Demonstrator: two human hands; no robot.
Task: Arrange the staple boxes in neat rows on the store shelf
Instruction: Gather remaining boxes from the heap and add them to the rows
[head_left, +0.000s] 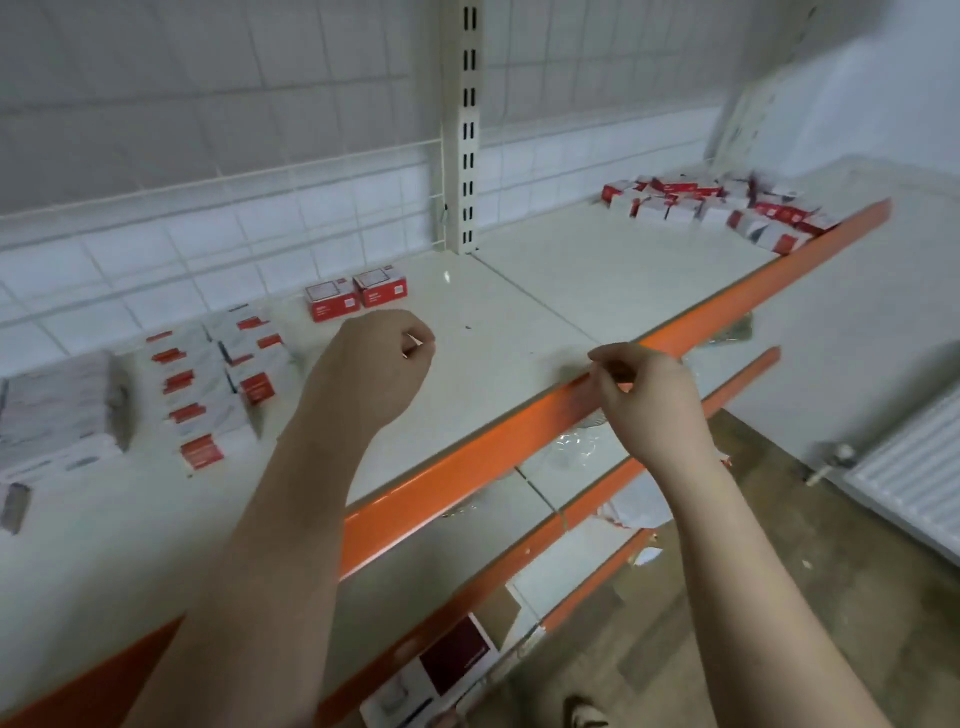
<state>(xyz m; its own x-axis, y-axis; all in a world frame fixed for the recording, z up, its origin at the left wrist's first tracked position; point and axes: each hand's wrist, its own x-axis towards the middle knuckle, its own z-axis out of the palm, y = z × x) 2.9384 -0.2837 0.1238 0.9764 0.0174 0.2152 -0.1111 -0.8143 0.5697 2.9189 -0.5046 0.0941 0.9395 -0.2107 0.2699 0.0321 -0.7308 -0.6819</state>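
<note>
Orange-edged shelf (545, 410) runs under my hands. Nearest the lip, my right hand (644, 395) pinches some small thing I cannot make out; my left hand (384, 364) is curled on nothing visible. Loose staple boxes (717, 210) lie far right, nearer my right; neat rows (218, 374) sit left

The white shelf (597, 291) has an orange front edge. Boxes lie in rows (218, 374) at left, two boxes (356, 293) mid-back, and a loose heap (717, 208) far right.
</note>
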